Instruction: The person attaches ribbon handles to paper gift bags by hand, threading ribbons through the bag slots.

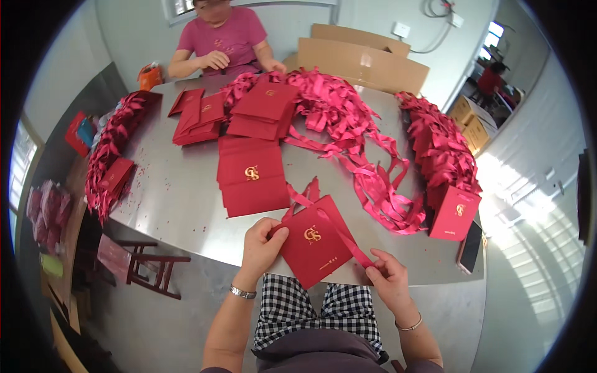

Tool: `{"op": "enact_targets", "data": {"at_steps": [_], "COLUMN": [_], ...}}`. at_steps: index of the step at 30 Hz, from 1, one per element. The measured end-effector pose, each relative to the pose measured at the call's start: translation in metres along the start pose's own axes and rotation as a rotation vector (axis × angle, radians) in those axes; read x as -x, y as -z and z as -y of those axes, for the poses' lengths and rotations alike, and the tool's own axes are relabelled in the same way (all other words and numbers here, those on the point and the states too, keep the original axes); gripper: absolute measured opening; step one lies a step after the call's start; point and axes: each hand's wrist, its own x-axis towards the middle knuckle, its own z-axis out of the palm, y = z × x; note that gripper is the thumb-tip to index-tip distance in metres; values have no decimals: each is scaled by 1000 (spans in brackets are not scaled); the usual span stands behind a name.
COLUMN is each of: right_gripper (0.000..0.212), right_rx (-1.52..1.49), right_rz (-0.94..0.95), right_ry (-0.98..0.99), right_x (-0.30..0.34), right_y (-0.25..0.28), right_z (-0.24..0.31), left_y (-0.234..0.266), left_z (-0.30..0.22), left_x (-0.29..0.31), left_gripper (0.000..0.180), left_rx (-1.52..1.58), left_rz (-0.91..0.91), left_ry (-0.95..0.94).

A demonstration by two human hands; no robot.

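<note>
Paper and ribbon are what I have in hand here: my left hand (261,245) has its fingers clamped on the left corner of a flat red gift bag (314,245) lying at the near edge of the counter (180,205), and my right hand (387,276) has its fingers pinched together on the free end of the pink ribbon (342,239) that crosses the bag's face. I judge the bag light and fairly stiff but easy to crease, best held by a corner or edge; the ribbon looks limp and slick, so it wants a tight pinch near its tip. Just beyond my left fingers sits a stack of flat red bags (252,177), beyond my right a loose ribbon pile (379,193) and a dark phone (469,247). The counter is smooth, shiny metal. Across it another person (221,37) works before cardboard boxes (360,59).
</note>
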Motion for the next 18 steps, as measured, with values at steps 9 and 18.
{"op": "enact_targets", "data": {"at_steps": [9,18], "right_gripper": [23,32], "right_rx": [-642,-720], "right_rz": [240,75], "right_ry": [-21,179], "right_x": [-2,4], "right_y": [7,-37], "right_z": [1,-7], "left_y": [10,18], "left_z": [2,43], "left_x": [2,-17], "left_gripper": [12,22], "left_rx": [-59,182], "left_rz": [-46,32], "left_ry": [-104,34]}}
